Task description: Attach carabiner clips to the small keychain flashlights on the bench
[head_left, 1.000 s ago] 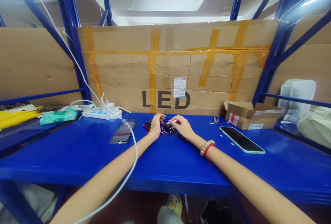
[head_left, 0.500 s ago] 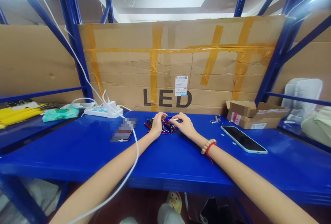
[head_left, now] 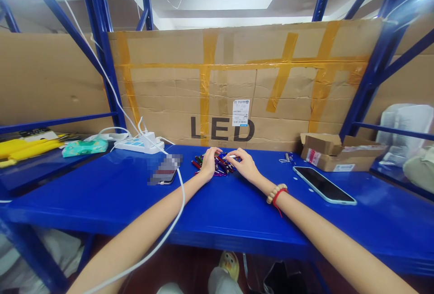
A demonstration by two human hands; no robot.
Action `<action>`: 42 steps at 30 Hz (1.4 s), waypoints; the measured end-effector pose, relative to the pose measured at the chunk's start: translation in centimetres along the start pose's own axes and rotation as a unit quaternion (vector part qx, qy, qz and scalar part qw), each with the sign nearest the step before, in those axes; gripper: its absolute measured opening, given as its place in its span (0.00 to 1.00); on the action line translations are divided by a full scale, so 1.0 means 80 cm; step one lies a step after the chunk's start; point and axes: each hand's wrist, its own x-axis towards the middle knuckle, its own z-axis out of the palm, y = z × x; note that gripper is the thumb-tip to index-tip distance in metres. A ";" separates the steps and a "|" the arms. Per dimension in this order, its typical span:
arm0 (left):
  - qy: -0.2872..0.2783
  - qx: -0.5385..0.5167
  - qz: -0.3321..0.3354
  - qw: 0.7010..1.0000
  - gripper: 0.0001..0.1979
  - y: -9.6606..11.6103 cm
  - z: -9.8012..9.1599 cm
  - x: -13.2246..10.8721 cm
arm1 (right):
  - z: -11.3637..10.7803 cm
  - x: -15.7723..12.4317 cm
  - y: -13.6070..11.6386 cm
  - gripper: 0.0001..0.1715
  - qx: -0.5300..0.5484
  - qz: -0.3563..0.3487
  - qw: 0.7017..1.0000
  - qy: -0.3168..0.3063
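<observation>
A heap of small, slim, shiny pieces (head_left: 223, 166) in dark red, purple, blue and green lies on the blue tabletop (head_left: 217, 215); their exact kind is too small to tell. My left hand (head_left: 209, 164) rests at the heap's left side, its fingers stretched and slightly curved around the edge, gripping nothing visible. At the right side, my right hand (head_left: 246, 164) is closed in a pinch on a small white stick-like piece (head_left: 232, 156). Part of the heap is hidden behind both hands.
A phone (head_left: 324, 186) and an open cardboard box (head_left: 341, 151) are on the right. On the left lie a partly blurred dark phone-like device (head_left: 167, 175), a power strip (head_left: 139, 144) and a green packet (head_left: 84, 147). A white cable (head_left: 182, 199) hangs across my left forearm.
The view has shifted slightly, so the whole scene sits a little further right. Both hands keep nearly the same place at the heap, and the right still pinches the white piece.
</observation>
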 end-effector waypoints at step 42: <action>-0.018 0.020 -0.003 1.000 0.16 0.001 -0.001 -0.002 | 0.002 0.004 0.009 0.20 -0.023 0.011 1.000 -0.018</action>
